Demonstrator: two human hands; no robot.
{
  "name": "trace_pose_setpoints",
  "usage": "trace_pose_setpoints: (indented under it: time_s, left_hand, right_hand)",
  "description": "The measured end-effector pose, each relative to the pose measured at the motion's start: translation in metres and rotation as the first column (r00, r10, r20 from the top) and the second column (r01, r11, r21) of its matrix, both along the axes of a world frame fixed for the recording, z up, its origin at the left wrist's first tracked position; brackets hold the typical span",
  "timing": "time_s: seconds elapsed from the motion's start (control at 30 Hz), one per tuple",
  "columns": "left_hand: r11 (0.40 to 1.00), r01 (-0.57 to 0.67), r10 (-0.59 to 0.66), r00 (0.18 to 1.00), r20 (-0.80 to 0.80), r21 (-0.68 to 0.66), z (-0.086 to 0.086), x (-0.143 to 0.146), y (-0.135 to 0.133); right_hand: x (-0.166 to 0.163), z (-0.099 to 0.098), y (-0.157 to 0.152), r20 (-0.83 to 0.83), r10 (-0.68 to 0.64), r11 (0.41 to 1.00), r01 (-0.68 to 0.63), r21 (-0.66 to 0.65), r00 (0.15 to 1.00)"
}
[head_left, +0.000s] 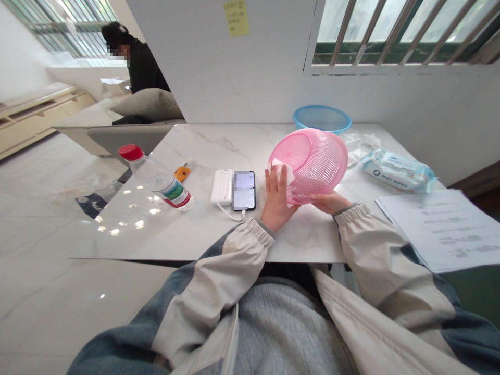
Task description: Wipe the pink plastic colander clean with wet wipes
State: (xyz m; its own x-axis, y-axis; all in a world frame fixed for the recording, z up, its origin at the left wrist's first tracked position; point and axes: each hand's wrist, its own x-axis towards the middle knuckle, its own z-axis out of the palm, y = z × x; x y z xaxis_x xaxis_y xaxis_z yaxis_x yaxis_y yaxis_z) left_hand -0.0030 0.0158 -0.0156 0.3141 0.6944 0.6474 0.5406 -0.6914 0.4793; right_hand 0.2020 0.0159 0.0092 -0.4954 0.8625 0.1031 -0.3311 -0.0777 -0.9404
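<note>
Barred window [394,31], white wall [187,62], marble-topped table [242,146], pale tiled floor [50,312]

Wipe [282,173] partly hidden behind left fingers [272,182]

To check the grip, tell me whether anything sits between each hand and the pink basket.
A white wipe sits between the left hand and the pink basket, pressed against the basket's side. Nothing visible separates the right hand from the basket's lower edge.
</note>
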Motion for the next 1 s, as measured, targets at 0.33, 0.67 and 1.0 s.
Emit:
trace_pose_setpoints:
  time_s: [0.33,0.67,1.0]
  left_hand:
    - [0.997,-0.027,0.025,1.000,0.017,0.067,0.002,-0.003,0.000]
    - [0.997,-0.073,0.072,0.997,0.014,0.041,0.005,-0.005,-0.001]
    - [0.998,-0.040,0.040,0.999,0.012,0.038,0.005,-0.007,0.001]
  right_hand:
    - [0.004,-0.004,0.000,-0.006,0.027,0.999,-0.026,0.040,1.000]
    - [0.006,-0.001,-0.001,-0.010,-0.066,0.997,0.066,-0.042,0.998]
    - [0.013,0.014,0.004,-0.163,-0.310,0.950,0.310,-0.021,0.937]
